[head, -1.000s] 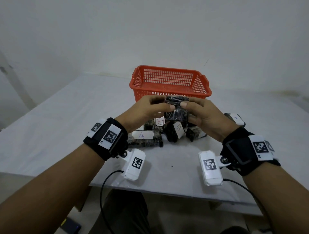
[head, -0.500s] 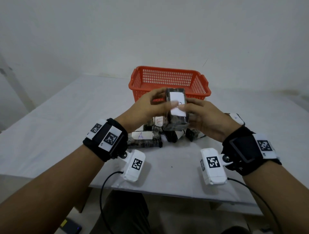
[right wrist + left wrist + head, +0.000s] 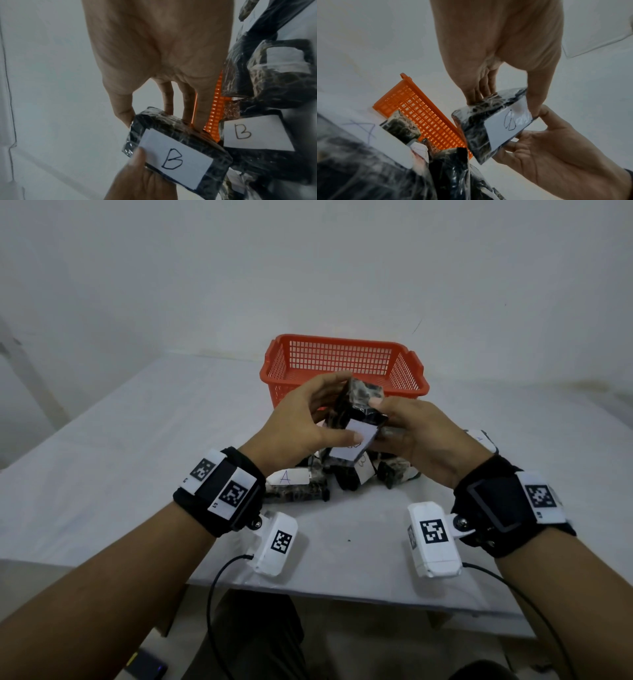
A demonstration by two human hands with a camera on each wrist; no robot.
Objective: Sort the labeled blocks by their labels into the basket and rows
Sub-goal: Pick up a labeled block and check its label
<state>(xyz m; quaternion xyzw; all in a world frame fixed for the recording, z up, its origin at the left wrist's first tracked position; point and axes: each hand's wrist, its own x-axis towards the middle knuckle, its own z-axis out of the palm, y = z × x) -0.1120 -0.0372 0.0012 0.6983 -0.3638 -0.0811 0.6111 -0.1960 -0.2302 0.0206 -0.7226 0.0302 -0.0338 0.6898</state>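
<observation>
Block B (image 3: 359,419) is held above the pile (image 3: 342,474) w/ basket (image 3: 342,364) just behind; left hand (image 3: 301,426) & right hand (image 3: 411,436) both pinch it, fingers curled round its edges. Risk: glossy wrap slips during handover, block drops on pile.

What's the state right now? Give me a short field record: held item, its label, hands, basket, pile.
held item: dark wrapped block, lifted above the pile, in front of the basket
label: white paper with B, read in the right wrist view
left hand: grips the block, thumb on the label
right hand: grips the block's other side
basket: orange mesh, on the table behind the hands; no blocks visible inside
pile: blocks on the table, one labeled A, another B
</observation>
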